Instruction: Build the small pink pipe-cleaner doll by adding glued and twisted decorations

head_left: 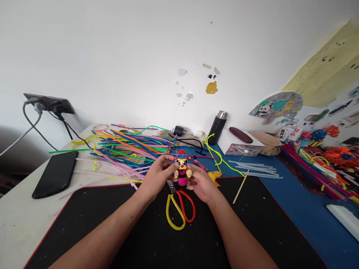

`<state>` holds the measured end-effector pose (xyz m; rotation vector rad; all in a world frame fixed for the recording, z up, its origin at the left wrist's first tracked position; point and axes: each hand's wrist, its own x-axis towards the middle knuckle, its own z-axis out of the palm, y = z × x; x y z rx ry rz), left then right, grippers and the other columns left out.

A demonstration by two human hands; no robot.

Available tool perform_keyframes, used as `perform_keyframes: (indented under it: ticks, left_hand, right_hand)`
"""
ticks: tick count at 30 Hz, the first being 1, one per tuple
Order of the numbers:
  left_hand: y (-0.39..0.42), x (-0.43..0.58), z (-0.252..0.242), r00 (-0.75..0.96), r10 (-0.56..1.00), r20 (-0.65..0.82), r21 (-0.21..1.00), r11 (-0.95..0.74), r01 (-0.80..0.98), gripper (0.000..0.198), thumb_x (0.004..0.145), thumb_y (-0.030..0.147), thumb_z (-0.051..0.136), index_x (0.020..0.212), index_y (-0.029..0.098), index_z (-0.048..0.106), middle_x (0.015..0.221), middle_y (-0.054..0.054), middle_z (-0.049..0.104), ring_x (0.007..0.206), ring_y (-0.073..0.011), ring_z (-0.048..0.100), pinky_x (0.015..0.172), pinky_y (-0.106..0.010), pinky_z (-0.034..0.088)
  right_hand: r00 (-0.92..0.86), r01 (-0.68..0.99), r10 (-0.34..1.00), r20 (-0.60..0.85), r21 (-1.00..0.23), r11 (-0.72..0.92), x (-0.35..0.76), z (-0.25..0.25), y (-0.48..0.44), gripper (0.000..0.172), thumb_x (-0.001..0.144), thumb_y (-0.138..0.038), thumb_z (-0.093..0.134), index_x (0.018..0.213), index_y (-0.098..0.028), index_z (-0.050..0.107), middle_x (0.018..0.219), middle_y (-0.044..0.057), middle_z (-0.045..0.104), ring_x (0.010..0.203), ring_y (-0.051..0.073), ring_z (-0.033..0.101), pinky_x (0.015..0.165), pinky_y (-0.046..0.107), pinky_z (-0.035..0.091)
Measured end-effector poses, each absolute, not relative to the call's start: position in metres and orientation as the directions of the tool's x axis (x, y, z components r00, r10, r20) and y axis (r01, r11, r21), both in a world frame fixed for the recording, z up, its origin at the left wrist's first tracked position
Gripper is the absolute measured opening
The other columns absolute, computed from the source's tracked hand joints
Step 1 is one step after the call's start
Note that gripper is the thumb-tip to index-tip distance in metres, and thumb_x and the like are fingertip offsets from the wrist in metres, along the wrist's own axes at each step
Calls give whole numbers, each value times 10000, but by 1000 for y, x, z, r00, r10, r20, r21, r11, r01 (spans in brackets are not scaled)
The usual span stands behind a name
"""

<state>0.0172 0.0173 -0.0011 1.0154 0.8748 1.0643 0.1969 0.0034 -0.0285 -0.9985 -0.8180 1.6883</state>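
Observation:
Between my two hands stands a small pipe-cleaner doll point(183, 172), upright, with a pink and black body, yellow hands, a pale face and a red and blue headdress. My left hand point(157, 172) grips it from the left, thumb near its head. From the right, my right hand point(202, 184) has its fingers closed at the doll's lower side; some fingertips are hidden behind it. Just below lies a pair of scissors point(179, 209) with one yellow and one red handle, its blades partly covered by the hands and doll.
A black mat point(134, 235) covers the front. Many coloured pipe cleaners point(126, 145) lie at the back left, near a black phone point(56, 174). A dark thermos point(218, 127), a white tissue box point(238, 144), glue sticks point(258, 169) and a thin stick point(240, 187) are to the right.

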Motion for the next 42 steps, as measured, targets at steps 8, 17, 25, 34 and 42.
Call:
perform_keyframes:
  ticks: [8, 17, 25, 34, 42]
  left_hand:
    - [17, 16, 0, 250, 966, -69, 954, 137, -266, 558, 674, 562, 902, 981, 207, 602, 845, -6, 697, 731, -163, 663, 612, -276, 598]
    - [19, 15, -3, 273, 955, -119, 928, 205, -312, 492, 670, 493, 937, 944, 196, 656, 858, -9, 702, 742, -160, 660, 611, -259, 572]
    - [22, 15, -6, 337, 921, -196, 828, 339, -446, 382, 695, 453, 949, 863, 170, 754, 851, -57, 713, 735, -167, 652, 648, -275, 588]
    - [20, 15, -12, 438, 892, -116, 812, 339, -475, 585, 615, 275, 1008, 1147, 216, 773, 1119, -87, 768, 997, -215, 710, 887, -314, 552]
    - [20, 23, -21, 382, 923, -51, 892, 214, -397, 611, 590, 277, 1004, 1128, 201, 723, 1081, -86, 768, 1047, -261, 703, 875, -348, 544]
  right_hand:
    - [-181, -420, 953, -242, -858, -297, 196, -28, 3, 418, 730, -512, 926, 912, -175, 757, 652, -27, 569, 531, 89, 443, 439, 200, 249]
    - [-182, -419, 957, -226, -862, -284, 195, -26, 2, 395, 729, -505, 919, 888, -181, 758, 638, -28, 566, 525, 94, 442, 441, 208, 249]
    - [-144, -467, 954, -263, -832, -300, 196, -27, 3, 344, 680, -403, 935, 855, -179, 741, 643, -26, 596, 522, 92, 450, 444, 203, 245]
    - [-69, -587, 956, -285, -763, -270, 199, -33, 9, 310, 666, -325, 905, 898, -205, 737, 702, -20, 690, 532, 102, 499, 459, 213, 260]
    - [-122, -575, 951, -286, -761, -302, 195, -36, 7, 315, 704, -340, 902, 931, -182, 751, 732, -12, 694, 522, 80, 472, 451, 202, 253]
